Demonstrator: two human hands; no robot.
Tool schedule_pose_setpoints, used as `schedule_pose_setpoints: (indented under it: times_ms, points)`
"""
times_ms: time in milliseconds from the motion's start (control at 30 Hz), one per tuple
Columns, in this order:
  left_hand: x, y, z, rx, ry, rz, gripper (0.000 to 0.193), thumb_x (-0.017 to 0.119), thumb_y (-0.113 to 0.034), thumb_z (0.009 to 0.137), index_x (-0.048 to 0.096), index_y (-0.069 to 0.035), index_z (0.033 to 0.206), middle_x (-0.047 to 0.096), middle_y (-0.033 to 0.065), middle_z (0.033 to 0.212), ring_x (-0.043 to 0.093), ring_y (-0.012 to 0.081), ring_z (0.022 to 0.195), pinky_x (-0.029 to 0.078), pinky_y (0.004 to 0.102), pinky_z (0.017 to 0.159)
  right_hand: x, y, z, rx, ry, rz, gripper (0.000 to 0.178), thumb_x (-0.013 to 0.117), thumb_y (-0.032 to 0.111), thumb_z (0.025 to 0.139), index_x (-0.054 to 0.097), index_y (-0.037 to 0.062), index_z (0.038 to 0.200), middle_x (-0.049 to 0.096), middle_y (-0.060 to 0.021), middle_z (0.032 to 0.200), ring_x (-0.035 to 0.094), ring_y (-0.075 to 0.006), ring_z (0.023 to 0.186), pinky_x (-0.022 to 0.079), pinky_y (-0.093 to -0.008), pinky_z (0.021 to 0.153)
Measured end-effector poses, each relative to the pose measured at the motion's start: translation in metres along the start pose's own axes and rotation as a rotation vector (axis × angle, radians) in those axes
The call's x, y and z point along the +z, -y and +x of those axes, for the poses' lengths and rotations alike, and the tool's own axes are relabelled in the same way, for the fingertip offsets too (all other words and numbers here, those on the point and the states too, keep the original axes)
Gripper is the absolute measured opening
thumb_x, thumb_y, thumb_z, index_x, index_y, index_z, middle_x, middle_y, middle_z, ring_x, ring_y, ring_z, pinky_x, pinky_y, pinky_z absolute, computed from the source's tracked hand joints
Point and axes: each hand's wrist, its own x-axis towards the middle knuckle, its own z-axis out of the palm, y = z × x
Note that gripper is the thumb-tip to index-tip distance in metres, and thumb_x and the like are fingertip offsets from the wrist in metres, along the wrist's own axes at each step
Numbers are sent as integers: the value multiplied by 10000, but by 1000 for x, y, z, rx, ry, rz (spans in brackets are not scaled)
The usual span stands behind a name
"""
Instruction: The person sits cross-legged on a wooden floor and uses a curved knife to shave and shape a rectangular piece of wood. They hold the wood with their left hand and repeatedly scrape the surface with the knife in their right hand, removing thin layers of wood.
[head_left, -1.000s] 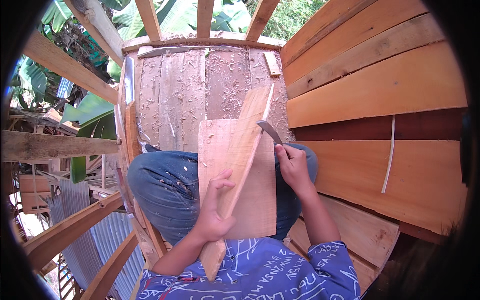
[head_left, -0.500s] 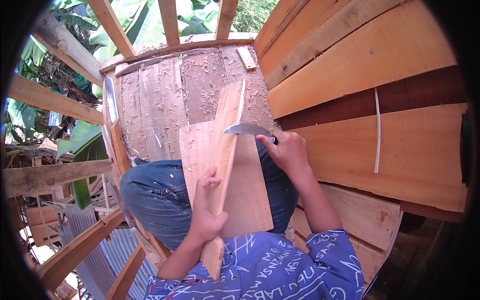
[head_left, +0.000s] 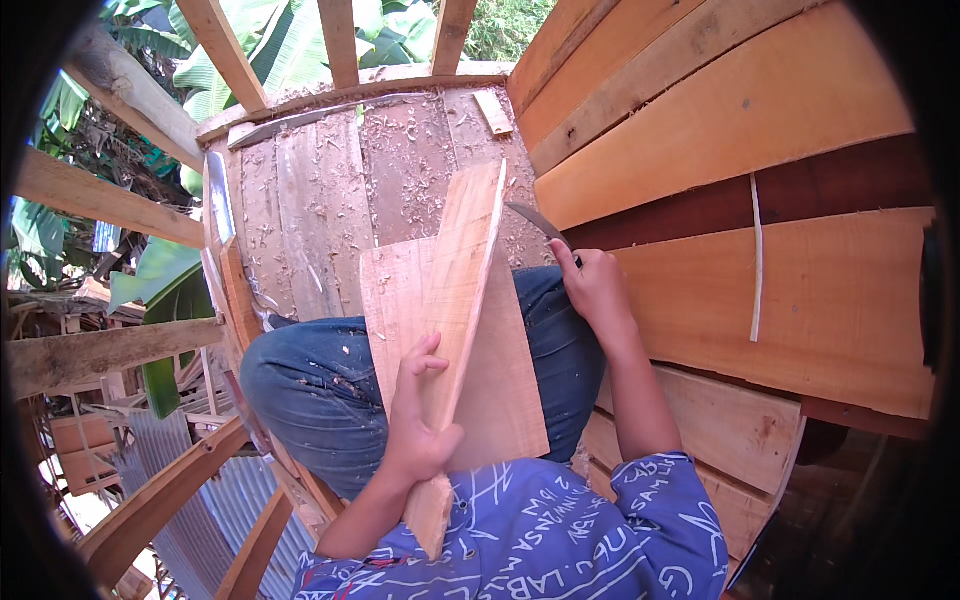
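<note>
A long, narrow piece of wood (head_left: 468, 240) slants across my lap, its near end against my shirt. My left hand (head_left: 418, 415) grips it low down, fingers over the face and thumb near the edge. Under it a wider flat board (head_left: 505, 370) rests on my thighs. My right hand (head_left: 592, 285) is closed round the handle of a knife with a curved blade (head_left: 540, 222). That blade is apart from the wood, just right of its upper edge. Most of the handle is hidden in my fist.
Wood shavings lie over the plank floor (head_left: 330, 190) ahead. A long blade-like tool (head_left: 300, 122) and a small wood offcut (head_left: 492, 112) rest near its far edge. Plank walling (head_left: 740, 130) rises close on the right, with a thin pale strip (head_left: 756, 260). Wooden railings (head_left: 110, 200) stand at left.
The knife has left the wood's edge and swung right, its blade now pointing up and left. My right hand moved slightly right. The narrow wood's far end tilted a little right.
</note>
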Motion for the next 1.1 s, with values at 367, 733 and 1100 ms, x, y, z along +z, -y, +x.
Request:
schedule_pose_setpoints:
  times_ms: [367,733,1100]
  points:
    - [0,7,0,2,-40,-77,620,526,-25,553,447,-66,1167,397,233,1470,320,382,1422,208,432,1168,-12,16,-55,24,-5,187,567,596,508,931,592,9,661,578,-222,602,586,-439,599,454,-500,557]
    - [14,-2,-5,22,-22,105,614,540,3,570,449,-59,1173,402,221,1473,341,379,1414,226,422,1167,-6,-7,6,63,40,163,628,520,556,952,694,-23,782,637,-276,706,641,-462,726,513,-505,666]
    - [24,-4,-16,62,-97,160,597,556,11,588,449,-53,1172,409,218,1464,349,377,1410,246,419,1164,22,2,-47,-55,174,441,657,517,593,941,686,-19,770,646,-259,726,648,-451,779,509,-500,717]
